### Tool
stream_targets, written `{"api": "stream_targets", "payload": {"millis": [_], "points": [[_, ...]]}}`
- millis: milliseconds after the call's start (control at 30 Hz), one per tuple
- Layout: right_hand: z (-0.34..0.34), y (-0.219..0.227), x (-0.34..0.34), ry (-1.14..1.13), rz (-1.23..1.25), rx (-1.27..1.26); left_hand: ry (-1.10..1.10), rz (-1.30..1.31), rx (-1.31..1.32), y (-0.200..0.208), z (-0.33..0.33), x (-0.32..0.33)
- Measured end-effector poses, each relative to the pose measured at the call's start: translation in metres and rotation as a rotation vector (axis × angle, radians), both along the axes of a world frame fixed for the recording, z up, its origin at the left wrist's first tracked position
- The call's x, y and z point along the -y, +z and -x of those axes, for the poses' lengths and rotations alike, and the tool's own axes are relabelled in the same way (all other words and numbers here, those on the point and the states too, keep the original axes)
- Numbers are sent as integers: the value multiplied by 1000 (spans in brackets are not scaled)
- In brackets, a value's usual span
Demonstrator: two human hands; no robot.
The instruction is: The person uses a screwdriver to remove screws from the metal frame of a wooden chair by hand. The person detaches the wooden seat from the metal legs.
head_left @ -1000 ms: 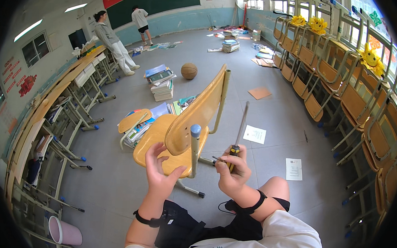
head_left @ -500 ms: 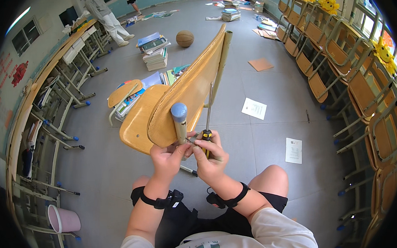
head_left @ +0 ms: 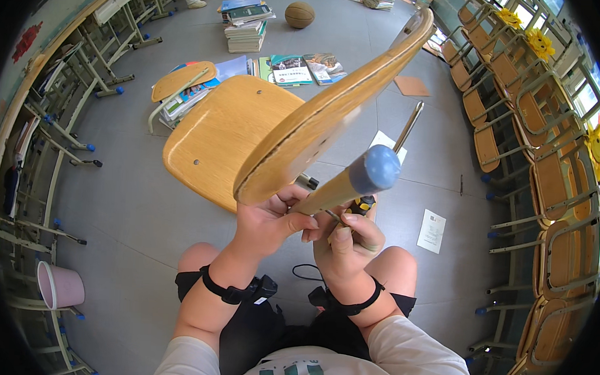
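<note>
A wooden chair back [head_left: 324,117] stands tilted in front of me, beside a curved wooden seat panel [head_left: 225,132]. Along its lower side runs a metal chair tube [head_left: 330,192] with a blue end cap [head_left: 377,170] pointing up toward me. My left hand [head_left: 264,219] is closed around the tube, thumb along its near side and fingers behind. Tucked in my right hand [head_left: 351,241] is a screwdriver [head_left: 406,132] with a black and yellow handle, its shaft pointing up and away. That hand's thumb and finger also pinch a thin metal piece, apparently a screw [head_left: 334,217], at the tube.
Stacked books [head_left: 246,32], loose books [head_left: 289,70] and a basketball [head_left: 299,15] lie on the floor ahead. A row of chairs [head_left: 544,180] lines the right side, desks [head_left: 73,108] the left. A pink bin [head_left: 64,287] stands at lower left; a paper sheet [head_left: 432,230] lies at right.
The chair back has tipped to the right, and the capped tube end now rises nearer to me. The screwdriver has swung from upright to leaning right. Both hands keep their hold; the view has shifted lower.
</note>
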State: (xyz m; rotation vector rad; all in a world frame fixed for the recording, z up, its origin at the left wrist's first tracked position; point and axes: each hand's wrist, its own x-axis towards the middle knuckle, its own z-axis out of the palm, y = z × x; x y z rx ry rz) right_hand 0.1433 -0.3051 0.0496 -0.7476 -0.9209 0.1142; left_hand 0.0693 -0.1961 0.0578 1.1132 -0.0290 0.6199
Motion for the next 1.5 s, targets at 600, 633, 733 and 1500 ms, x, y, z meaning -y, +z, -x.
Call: {"api": "stream_targets", "payload": {"millis": [600, 633, 733, 1500], "points": [[6, 10, -6, -104, -2, 51, 607, -1098, -749, -90, -9, -116], [6, 10, -5, -117, 13, 38, 618, -1125, -794, -91, -13, -117], [8, 14, 0, -152, 69, 9, 603, -1205, -868, -86, -22, -115], [30, 49, 14, -190, 358, -262, -73, 355, -42, 61, 14, -41]]}}
